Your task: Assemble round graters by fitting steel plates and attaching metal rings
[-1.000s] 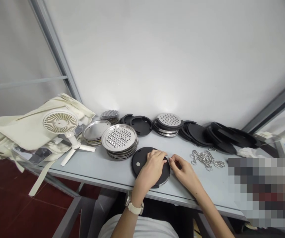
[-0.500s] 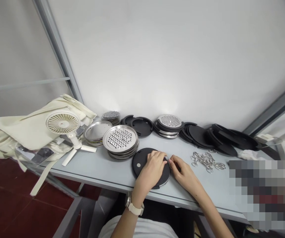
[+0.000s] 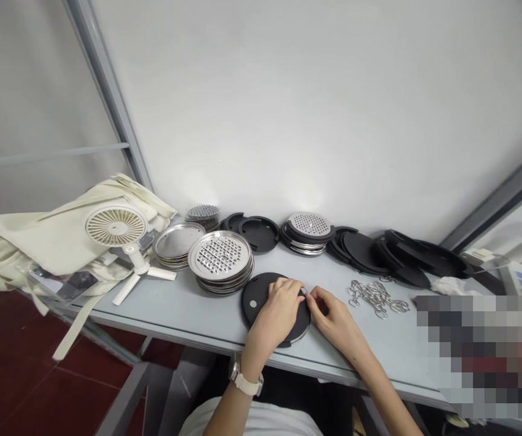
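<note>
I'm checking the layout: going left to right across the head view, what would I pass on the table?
Fan → steel plates → grater stack → black disc → left hand → right hand → metal links

Disc (image 3: 254,303) on table (image 3: 370,345), grater stack (image 3: 220,260) behind, chain links (image 3: 374,298) R, fan (image 3: 115,225) on bag (image 3: 38,242) far L.
</note>
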`<state>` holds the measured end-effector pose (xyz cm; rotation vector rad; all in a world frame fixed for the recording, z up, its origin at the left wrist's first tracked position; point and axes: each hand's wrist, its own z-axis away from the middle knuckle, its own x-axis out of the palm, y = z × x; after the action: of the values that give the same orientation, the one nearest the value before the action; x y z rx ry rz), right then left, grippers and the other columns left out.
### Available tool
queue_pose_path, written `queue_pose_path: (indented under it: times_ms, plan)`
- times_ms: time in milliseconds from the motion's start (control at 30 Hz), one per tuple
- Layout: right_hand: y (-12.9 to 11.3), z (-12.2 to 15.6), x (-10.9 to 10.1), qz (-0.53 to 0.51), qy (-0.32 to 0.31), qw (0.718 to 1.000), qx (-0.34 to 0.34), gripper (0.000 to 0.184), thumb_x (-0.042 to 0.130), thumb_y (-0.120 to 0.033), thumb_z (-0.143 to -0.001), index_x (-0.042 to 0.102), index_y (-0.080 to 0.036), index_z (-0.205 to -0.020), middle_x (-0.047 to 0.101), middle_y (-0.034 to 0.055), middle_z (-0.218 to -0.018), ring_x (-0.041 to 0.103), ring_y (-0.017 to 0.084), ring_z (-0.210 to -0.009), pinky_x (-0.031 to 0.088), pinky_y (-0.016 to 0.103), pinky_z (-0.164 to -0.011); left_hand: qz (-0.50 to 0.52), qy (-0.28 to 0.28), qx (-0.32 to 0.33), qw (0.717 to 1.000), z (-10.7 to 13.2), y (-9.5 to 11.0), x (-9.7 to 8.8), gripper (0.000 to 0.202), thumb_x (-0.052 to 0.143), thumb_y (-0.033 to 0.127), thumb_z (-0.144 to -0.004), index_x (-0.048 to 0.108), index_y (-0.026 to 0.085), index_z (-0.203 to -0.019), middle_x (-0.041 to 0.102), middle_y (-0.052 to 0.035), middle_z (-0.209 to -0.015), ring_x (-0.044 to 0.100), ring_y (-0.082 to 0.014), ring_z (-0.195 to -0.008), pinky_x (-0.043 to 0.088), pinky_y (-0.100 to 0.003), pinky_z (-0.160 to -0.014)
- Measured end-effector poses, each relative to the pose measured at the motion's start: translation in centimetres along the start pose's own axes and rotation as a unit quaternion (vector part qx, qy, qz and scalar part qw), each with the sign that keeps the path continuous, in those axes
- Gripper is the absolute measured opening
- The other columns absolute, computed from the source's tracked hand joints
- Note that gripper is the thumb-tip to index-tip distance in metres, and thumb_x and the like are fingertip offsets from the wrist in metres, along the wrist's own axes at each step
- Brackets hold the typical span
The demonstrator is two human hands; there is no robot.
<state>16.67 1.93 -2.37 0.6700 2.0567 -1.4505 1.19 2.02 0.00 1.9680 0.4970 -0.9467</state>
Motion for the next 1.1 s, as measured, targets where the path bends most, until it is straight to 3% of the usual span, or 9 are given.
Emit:
queue_pose_path:
  times_ms: [233,1100]
  plan:
    - [0.36,-0.07,0.1,0.004,-0.004,1.0,-0.008,0.014,0.042,-0.026,-0.085,0.04,-0.022,-0.071,0.043,-0.0047,-0.061,0.043,0.013,-0.057,0.035,0.025,-0.056,0.005,-0.003,-0.002,1.0,0.04,0.06,-0.11,0.019,0.041,0.018,-0.095,0.051,0.02,-0.11,0.058,-0.0033,-0.105,0.048,-0.0195,-0.103,0.039,-0.034,-0.092]
    - [-0.05,-0.13,-0.35,-0.014,-0.011,0.999,0.029,0.014,0.041,-0.026,-0.08,0.037,-0.022,-0.067,0.039,-0.0058,-0.059,0.04,0.012,-0.056,0.034,0.024,-0.057,-0.007,-0.016,0.016,1.0,0.1,0.06,-0.34,0.018,0.038,0.015,-0.095,0.051,0.02,-0.106,0.059,-0.0041,-0.103,0.048,-0.0194,-0.101,0.038,-0.033,-0.089]
